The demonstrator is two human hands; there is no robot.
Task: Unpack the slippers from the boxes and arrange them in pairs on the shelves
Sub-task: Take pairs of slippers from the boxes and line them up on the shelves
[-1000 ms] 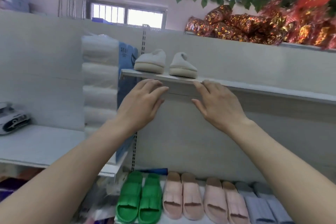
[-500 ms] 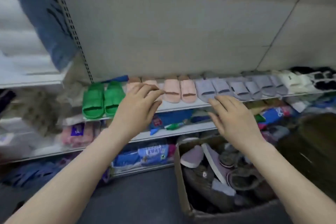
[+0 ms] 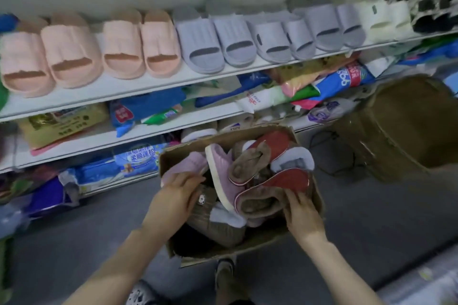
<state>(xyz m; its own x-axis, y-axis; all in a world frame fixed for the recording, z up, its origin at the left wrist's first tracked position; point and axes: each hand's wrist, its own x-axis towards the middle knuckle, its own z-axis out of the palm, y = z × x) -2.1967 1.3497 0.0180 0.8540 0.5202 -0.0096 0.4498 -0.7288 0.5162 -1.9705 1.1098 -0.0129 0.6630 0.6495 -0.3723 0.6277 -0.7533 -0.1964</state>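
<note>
Two flat-fingered grips: left hand (image 3: 173, 198) on pink slipper (image 3: 184, 164), right hand (image 3: 303, 210) on red-soled brown slipper (image 3: 262, 200).

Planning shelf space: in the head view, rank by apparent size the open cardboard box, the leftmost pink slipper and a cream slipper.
1. open cardboard box
2. leftmost pink slipper
3. cream slipper
The cream one sits farther along the shelf from the camera, so its true size against the pink one is unsure.
</note>
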